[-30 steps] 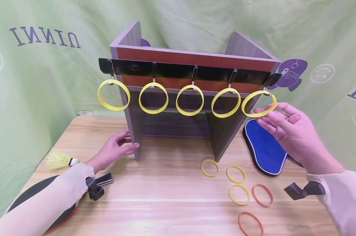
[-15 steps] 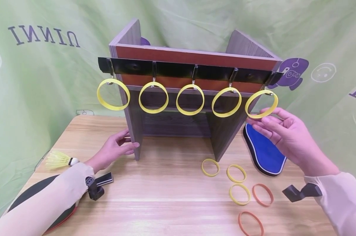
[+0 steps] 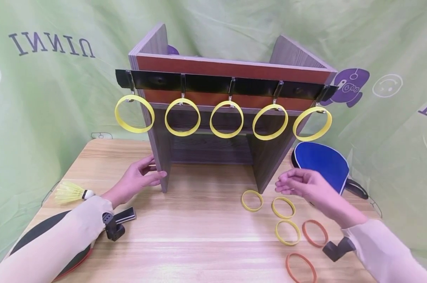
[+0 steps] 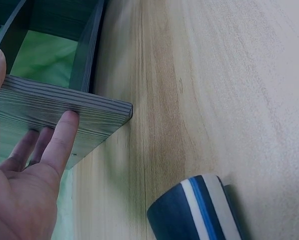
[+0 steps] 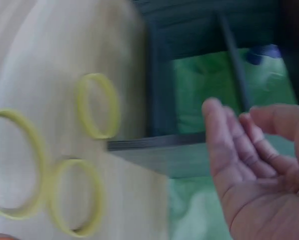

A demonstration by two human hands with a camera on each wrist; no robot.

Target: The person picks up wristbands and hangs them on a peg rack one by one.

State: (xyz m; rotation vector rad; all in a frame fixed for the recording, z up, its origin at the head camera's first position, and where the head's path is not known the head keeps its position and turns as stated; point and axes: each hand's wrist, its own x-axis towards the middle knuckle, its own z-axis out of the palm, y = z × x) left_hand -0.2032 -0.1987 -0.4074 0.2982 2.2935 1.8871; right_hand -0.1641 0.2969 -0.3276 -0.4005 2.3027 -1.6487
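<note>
My left hand (image 3: 139,179) holds the left side panel of a grey wood-grain shelf unit (image 3: 273,157). In the left wrist view its fingertips (image 4: 69,122) touch the panel's outer face, and the thumb reaches past the front edge. Yellow rings hang from hooks on a black bar (image 3: 206,84) across the unit's front, including a rightmost ring (image 3: 312,137) and a leftmost ring (image 3: 121,122). My right hand (image 3: 305,184) is in the air low beside the right panel, loosely curled around nothing. Under it on the table lie several yellow rings (image 3: 284,207) and two orange rings (image 3: 315,245).
A blue paddle case (image 3: 321,163) lies at the right, behind my right hand. To the left are a yellow shuttlecock (image 3: 73,192) and a dark paddle (image 3: 68,267) partly under my left forearm. A green curtain (image 3: 234,23) hangs behind the wooden table (image 3: 185,236).
My right hand has let go of the rightmost hanging ring and moved down and left toward the rings on the table. That ring now hangs free. My left hand stays in place.
</note>
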